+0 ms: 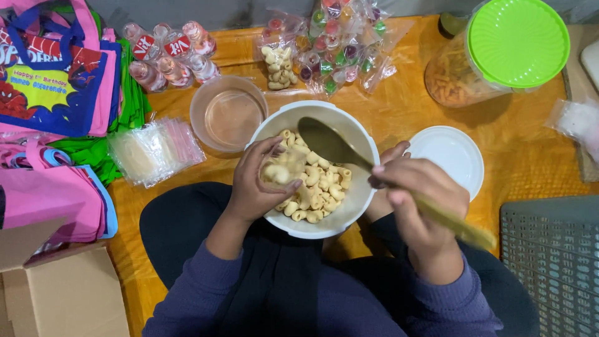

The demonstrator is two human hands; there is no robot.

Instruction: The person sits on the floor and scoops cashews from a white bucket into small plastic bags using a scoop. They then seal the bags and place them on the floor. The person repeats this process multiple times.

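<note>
Right hand (417, 195) clamped on wooden spoon (340, 150); left hand (261, 181) pinches small clear bag (279, 170) open over white bowl of pale macaroni-shaped snacks (359, 146), catching spills.

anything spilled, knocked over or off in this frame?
Nothing stands out. The pale shell-shaped snacks all sit inside the white round bowl; none lie on the orange mat. The left hand holds a small clear bag over the bowl, and the right hand grips a long spoon.
</note>
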